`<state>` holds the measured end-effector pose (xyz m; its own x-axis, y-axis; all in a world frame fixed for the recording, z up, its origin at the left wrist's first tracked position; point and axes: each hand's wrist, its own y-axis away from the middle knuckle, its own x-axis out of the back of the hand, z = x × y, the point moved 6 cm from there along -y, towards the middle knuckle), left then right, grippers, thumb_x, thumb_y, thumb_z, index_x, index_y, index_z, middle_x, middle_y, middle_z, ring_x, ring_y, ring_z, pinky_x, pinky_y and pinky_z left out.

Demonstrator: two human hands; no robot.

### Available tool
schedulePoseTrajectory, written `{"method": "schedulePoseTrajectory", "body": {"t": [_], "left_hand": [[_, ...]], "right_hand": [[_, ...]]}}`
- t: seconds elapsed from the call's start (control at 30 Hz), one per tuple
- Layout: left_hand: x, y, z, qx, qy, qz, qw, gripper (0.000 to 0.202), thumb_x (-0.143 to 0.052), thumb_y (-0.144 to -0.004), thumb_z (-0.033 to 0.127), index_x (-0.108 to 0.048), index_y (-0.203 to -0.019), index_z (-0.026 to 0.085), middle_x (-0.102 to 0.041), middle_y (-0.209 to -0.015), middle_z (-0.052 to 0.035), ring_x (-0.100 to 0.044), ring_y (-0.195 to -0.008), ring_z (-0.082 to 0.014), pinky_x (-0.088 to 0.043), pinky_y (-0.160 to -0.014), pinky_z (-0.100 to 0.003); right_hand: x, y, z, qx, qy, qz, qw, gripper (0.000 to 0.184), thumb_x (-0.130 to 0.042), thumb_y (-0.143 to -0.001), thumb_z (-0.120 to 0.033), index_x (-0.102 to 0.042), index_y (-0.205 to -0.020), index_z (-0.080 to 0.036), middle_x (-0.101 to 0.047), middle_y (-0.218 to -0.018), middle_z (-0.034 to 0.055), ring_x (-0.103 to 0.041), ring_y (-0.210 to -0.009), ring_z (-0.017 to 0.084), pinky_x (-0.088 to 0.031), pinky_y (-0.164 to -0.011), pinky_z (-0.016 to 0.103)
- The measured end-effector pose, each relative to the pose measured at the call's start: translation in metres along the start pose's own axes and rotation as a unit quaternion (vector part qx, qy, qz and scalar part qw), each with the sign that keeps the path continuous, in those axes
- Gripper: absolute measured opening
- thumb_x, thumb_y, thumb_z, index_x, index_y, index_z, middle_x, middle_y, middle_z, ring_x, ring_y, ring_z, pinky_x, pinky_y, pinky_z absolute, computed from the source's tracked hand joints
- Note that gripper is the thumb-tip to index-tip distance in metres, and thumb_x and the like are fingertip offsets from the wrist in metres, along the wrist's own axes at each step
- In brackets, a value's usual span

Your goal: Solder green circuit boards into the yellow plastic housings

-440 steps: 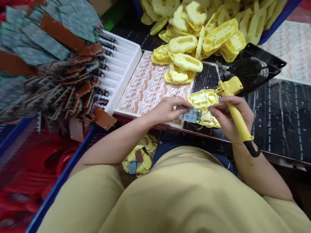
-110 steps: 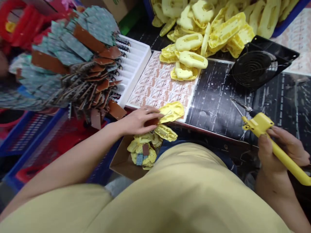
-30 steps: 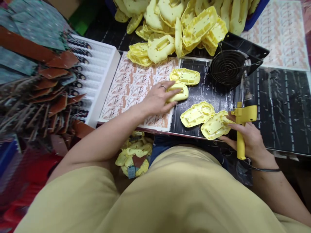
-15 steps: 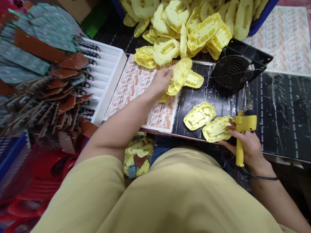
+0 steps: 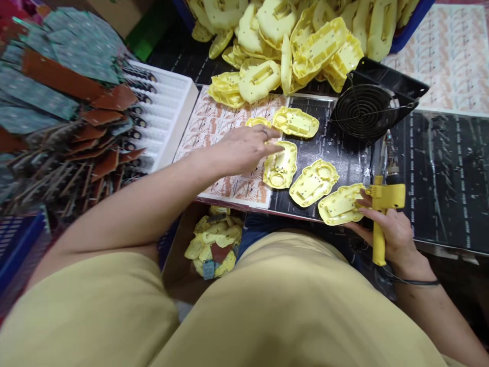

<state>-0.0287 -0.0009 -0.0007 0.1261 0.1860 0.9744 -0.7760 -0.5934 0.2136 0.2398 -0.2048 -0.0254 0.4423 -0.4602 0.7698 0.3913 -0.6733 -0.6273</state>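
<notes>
My left hand (image 5: 246,148) reaches over the bench with fingers stretched out, the fingertips at the upper edge of a yellow plastic shell (image 5: 281,165) that lies hollow side up. My right hand (image 5: 395,232) holds a yellow soldering gun (image 5: 382,196), its metal tip pointing away from me. Fingers of that same hand also touch the edge of another shell (image 5: 340,205) at the bench's front edge. Between these two lies a third shell (image 5: 314,183), its inside showing. Farther back rests one more shell (image 5: 296,122), and part of another (image 5: 259,122) shows behind my left hand.
A heap of yellow shells (image 5: 275,30) spills from a blue crate (image 5: 414,28) at the back. A black fan (image 5: 361,109) stands behind the soldering gun. On the left, circuit boards with wires (image 5: 103,122) fill a white foam tray (image 5: 175,97). Below the bench, a box holds more shells (image 5: 214,239).
The shell that my left hand held raised now lies on the bench, left of the other two front shells. My left hand has come nearer and let go. My right hand stays almost still.
</notes>
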Motion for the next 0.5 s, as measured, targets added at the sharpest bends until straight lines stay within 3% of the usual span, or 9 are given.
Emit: {"method": "schedulePoseTrajectory", "body": {"t": [0.07,0.1,0.27,0.37,0.5], "left_hand": [[-0.006,0.010,0.000,-0.091,0.006,-0.033,0.995,0.056,-0.060,-0.093,0.015,-0.072,-0.144,0.034,-0.056,-0.169,-0.0046,-0.049,-0.160,-0.0333,-0.045,-0.124,-0.048],[-0.009,0.013,-0.003,-0.106,0.009,-0.045,0.993,0.057,-0.061,-0.092,0.018,-0.070,-0.146,0.035,-0.056,-0.170,-0.0032,-0.050,-0.160,-0.0321,-0.043,-0.126,-0.048],[-0.014,-0.001,-0.015,-0.020,-0.079,-0.025,0.996,0.050,-0.054,-0.104,0.031,-0.066,-0.152,0.025,-0.075,-0.145,-0.0124,-0.064,-0.140,-0.0314,-0.040,-0.121,-0.049],[-0.013,-0.020,-0.002,-0.004,-0.091,0.019,0.996,0.043,-0.054,-0.108,0.039,-0.071,-0.145,0.024,-0.081,-0.127,-0.0123,-0.066,-0.131,-0.0323,-0.043,-0.113,-0.047],[-0.015,-0.037,0.022,0.010,-0.049,0.067,0.996,0.041,-0.052,-0.110,0.041,-0.075,-0.136,0.019,-0.081,-0.121,-0.0147,-0.068,-0.124,-0.0337,-0.047,-0.107,-0.046]], "right_hand": [[0.000,0.002,0.002,-0.009,0.004,-0.005,1.000,0.073,-0.091,-0.088,-0.025,-0.054,-0.151,-0.030,-0.082,-0.114,0.0053,-0.076,-0.078,0.021,-0.061,-0.072,0.034],[-0.001,0.002,0.002,-0.012,0.004,-0.008,1.000,0.073,-0.091,-0.088,-0.024,-0.054,-0.151,-0.032,-0.083,-0.113,0.0040,-0.075,-0.075,0.020,-0.061,-0.072,0.035],[0.001,0.002,0.000,0.000,0.005,-0.002,1.000,0.065,-0.091,-0.088,-0.024,-0.058,-0.144,-0.029,-0.082,-0.113,0.0054,-0.076,-0.077,0.020,-0.060,-0.070,0.034],[0.002,-0.002,-0.004,0.009,-0.008,-0.006,1.000,0.060,-0.089,-0.090,-0.024,-0.059,-0.142,-0.028,-0.081,-0.108,0.0042,-0.079,-0.084,0.021,-0.062,-0.074,0.034],[-0.002,-0.009,-0.012,0.016,-0.055,-0.013,0.998,0.067,-0.088,-0.089,-0.019,-0.056,-0.148,-0.026,-0.081,-0.107,0.0043,-0.081,-0.095,0.023,-0.066,-0.087,0.036]]}}
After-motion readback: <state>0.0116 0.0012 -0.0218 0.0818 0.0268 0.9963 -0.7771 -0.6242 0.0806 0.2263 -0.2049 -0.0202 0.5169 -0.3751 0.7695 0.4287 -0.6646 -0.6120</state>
